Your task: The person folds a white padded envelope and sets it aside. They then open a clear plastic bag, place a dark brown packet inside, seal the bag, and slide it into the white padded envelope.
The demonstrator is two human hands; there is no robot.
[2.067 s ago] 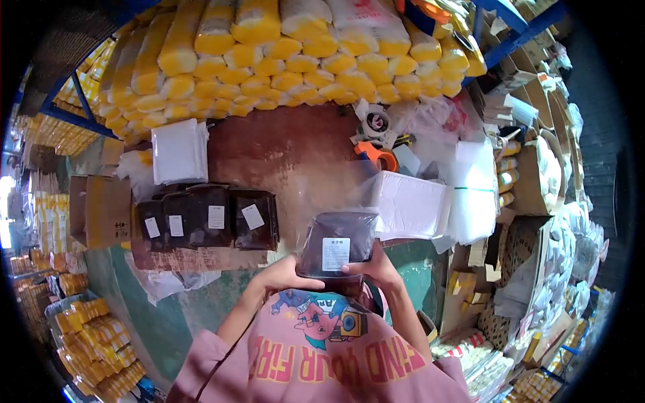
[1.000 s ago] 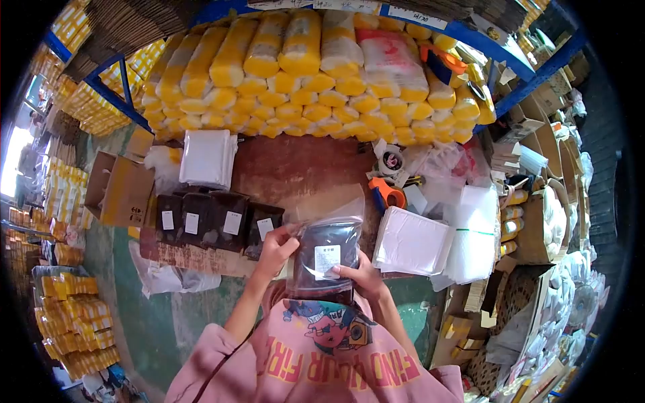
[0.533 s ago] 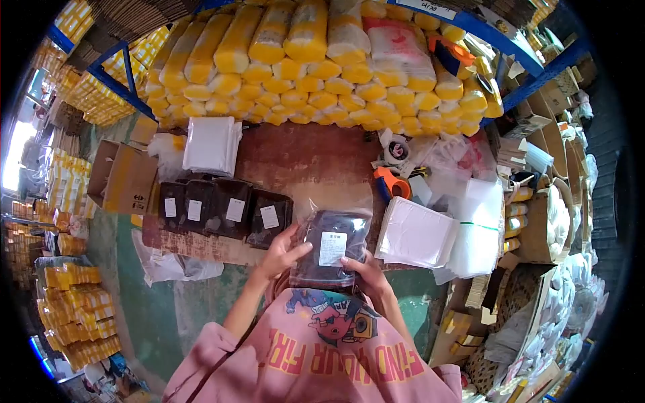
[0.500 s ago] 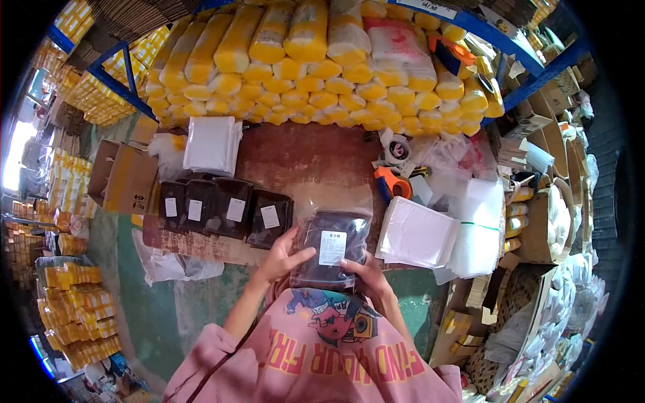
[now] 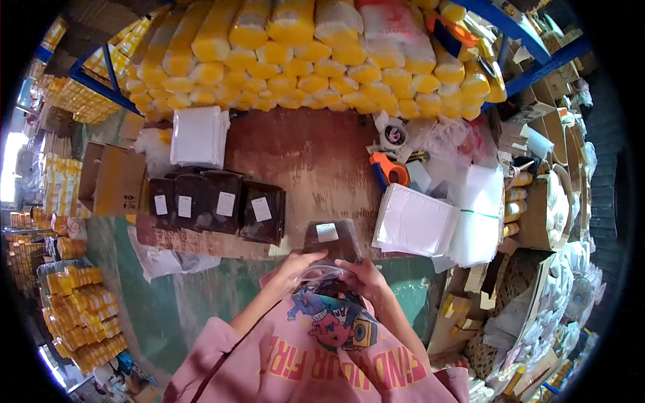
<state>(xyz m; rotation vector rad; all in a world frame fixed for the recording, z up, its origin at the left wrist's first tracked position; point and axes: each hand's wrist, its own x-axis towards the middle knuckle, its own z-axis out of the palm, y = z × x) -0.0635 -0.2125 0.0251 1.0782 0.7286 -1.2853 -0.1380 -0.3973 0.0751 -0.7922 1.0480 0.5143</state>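
A dark, flat packet (image 5: 342,243) with a white label is tilted at the table's front edge, close to my body. My left hand (image 5: 295,264) grips its near left side, and my right hand (image 5: 366,275) grips the near right side. Clear plastic bunches between the hands at the packet's near end. Left of it, several similar dark packets (image 5: 263,213) with white labels stand in a row of piles on the table.
A stack of white bags (image 5: 199,138) lies behind the dark piles. White sheets (image 5: 416,221), clear bags (image 5: 477,215) and an orange tape dispenser (image 5: 388,170) lie at right. Yellow-and-white rolls (image 5: 289,67) form a wall behind the wooden table (image 5: 302,148); an open carton (image 5: 117,180) stands left.
The packet has turned: its far end, now bare of the clear flap, tips away, and clear plastic shows at the near end. Both hands moved nearer my body. The view shifted slightly.
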